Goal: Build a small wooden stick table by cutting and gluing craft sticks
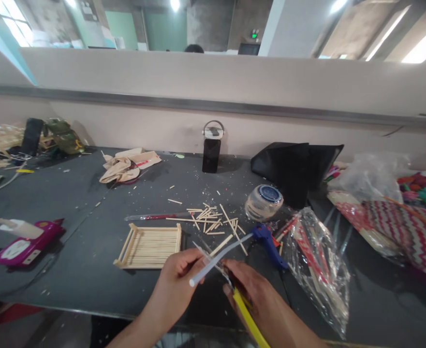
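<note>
My left hand (182,270) is closed, its thumb and fingers pinching a thin wooden stick (222,245). In my right hand (251,285) are scissors with yellow handles (247,314), their blades partly open and crossing close to the stick. A blue glue gun (271,245) lies just beyond my right hand. Its long whitish glue stick (213,263) reaches across in front of my left fingers and hides part of the blades. Left of my hands sits a small tray-like frame of wooden sticks (154,246), with corner posts. Cut sticks (211,220) are scattered beyond my hands.
A round clear jar with a blue lid (264,200), a black bag (300,166) and a plastic packet (317,270) stand or lie to the right. A black phone (211,155) leans at the back. Crumpled paper (125,166) and a magenta power strip (29,244) are on the left.
</note>
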Motion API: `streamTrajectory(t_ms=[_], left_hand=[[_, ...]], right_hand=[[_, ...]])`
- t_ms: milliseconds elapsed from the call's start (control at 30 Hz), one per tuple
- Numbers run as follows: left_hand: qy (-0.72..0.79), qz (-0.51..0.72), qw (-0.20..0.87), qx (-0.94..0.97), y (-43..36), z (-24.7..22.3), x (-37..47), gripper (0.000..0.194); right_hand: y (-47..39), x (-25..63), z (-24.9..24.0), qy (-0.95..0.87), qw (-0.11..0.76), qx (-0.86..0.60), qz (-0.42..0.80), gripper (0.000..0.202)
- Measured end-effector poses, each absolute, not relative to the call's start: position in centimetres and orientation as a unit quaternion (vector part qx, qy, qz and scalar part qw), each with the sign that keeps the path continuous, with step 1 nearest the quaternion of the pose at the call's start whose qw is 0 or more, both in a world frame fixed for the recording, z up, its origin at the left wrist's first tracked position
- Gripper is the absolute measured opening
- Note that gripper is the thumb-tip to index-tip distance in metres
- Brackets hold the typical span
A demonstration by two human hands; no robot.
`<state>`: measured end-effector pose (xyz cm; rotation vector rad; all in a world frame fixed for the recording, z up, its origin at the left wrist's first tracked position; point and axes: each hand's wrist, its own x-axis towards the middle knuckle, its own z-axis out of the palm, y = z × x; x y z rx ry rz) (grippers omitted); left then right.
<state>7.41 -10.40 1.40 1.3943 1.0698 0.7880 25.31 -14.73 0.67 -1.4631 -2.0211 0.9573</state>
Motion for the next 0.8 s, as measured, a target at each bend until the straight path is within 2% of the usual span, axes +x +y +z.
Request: streamTrajectory(t_ms=[133, 333, 467, 600, 800], left_hand=[[0.481, 0.332, 0.521, 0.623, -10.6, 1.1, 7.7, 0.032], [0.498, 0.271, 0.478, 0.671, -11.2, -0.3, 9.2, 0.026], [0.515, 0.192, 0.392, 0.738, -11.6, -1.0, 10.5, 0.015], [0.524, 0.086, 0.311, 0.788, -11.2, -0.9, 11.0, 0.015], [0.481, 0.120, 0.333, 0.802, -10.9, -1.4, 10.8, 0.021]], right_hand=[[-14.8, 24.9, 0.5, -0.736, 0.246, -0.523, 0.354, 0.026], [-15.9, 26.2, -1.0, -0.699, 0.213, -0.559, 0.393, 0.014], [-16.6, 27.4, -2.1, -0.662, 0.211, -0.606, 0.386, 0.011], [-16.8, 27.3, -1.7, -0.647, 0.224, -0.612, 0.396, 0.010], [-16.7, 26.6, -0.7, -0.626, 0.236, -0.616, 0.416, 0.016]])
